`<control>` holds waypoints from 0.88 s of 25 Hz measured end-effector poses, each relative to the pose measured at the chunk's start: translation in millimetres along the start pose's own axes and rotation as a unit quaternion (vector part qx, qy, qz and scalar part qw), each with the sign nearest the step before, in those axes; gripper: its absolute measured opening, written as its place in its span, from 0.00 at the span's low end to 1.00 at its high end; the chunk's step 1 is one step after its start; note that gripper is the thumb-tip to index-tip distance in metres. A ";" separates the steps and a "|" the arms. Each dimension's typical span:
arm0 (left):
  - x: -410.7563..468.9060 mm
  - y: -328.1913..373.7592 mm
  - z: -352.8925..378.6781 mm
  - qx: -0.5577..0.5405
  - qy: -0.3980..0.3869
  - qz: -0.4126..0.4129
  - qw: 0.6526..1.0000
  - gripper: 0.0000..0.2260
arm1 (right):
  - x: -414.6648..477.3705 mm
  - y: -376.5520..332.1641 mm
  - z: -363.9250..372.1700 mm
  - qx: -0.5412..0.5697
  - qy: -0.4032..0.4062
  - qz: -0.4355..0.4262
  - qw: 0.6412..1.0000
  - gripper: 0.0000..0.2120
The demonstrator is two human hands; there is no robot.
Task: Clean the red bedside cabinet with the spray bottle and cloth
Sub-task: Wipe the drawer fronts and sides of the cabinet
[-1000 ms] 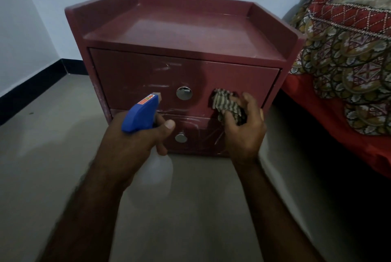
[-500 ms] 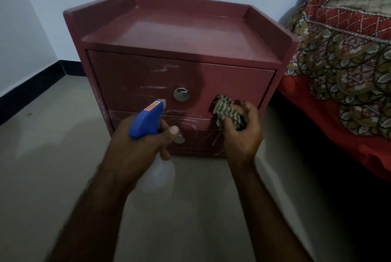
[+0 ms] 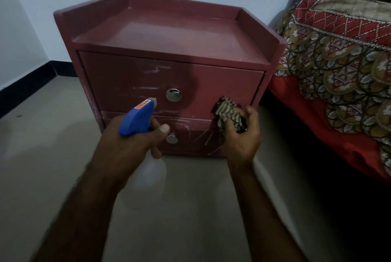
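Left hand [image 3: 131, 147] wraps around the blue-headed spray bottle [image 3: 137, 120], nozzle aimed toward 1 o'clock at the red bedside cabinet [image 3: 169, 35], which stands on the floor at 12 o'clock. Right hand [image 3: 243, 136] clutches the bunched striped cloth [image 3: 227, 113] at the upper drawer's lower corner, 4 o'clock from its round knob [image 3: 174, 95]. A patterned bedspread [image 3: 338, 71] lies at the cabinet's 3 o'clock.

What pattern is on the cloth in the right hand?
Stripes, dark and pale, on the cloth; the head view shows it.

Dim, flat indoor light (deep shadow lower right), forearms motion-blurred, wide-angle edge bending.
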State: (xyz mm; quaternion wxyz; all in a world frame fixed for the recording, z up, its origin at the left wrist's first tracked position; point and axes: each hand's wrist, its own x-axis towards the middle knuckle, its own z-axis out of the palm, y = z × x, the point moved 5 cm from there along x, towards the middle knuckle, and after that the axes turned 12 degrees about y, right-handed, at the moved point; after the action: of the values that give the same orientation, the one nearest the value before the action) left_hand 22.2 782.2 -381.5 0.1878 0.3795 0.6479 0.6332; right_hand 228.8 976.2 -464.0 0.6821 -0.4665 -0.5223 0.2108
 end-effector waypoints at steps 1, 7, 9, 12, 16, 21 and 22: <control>1.1 2.4 0.8 -0.003 0.000 0.002 1.000 0.09 | -4.8 2.7 -2.5 -0.013 -0.007 -0.004 1.000 0.24; 0.7 1.7 1.3 0.006 -0.005 0.005 1.000 0.02 | 10.2 -12.4 -9.7 0.006 0.015 -0.018 1.000 0.23; -1.4 -0.7 1.1 0.006 -0.003 0.009 1.000 0.04 | 24.7 -26.9 -8.6 0.026 0.047 -0.041 0.998 0.23; -1.5 2.1 2.1 -0.009 -0.003 0.009 1.000 0.07 | 25.4 -28.1 -9.6 0.012 0.051 -0.045 0.998 0.23; 0.9 5.0 3.5 -0.010 -0.008 0.014 1.000 0.08 | 5.8 6.6 -19.7 -0.022 0.024 0.001 0.999 0.21; -2.8 1.5 2.2 -0.002 -0.003 -0.004 1.000 0.03 | 14.8 4.2 -26.4 -0.014 0.069 0.018 0.997 0.22; -2.7 0.9 1.9 0.003 -0.002 -0.008 1.000 0.05 | 17.1 3.2 -25.1 -0.009 0.078 0.022 0.997 0.22</control>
State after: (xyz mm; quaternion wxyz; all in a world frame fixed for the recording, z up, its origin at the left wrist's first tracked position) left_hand 25.6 781.4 -381.5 0.1933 0.3764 0.6520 0.6292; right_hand 258.5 980.5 -458.4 0.7119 -0.4988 -0.4589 0.1837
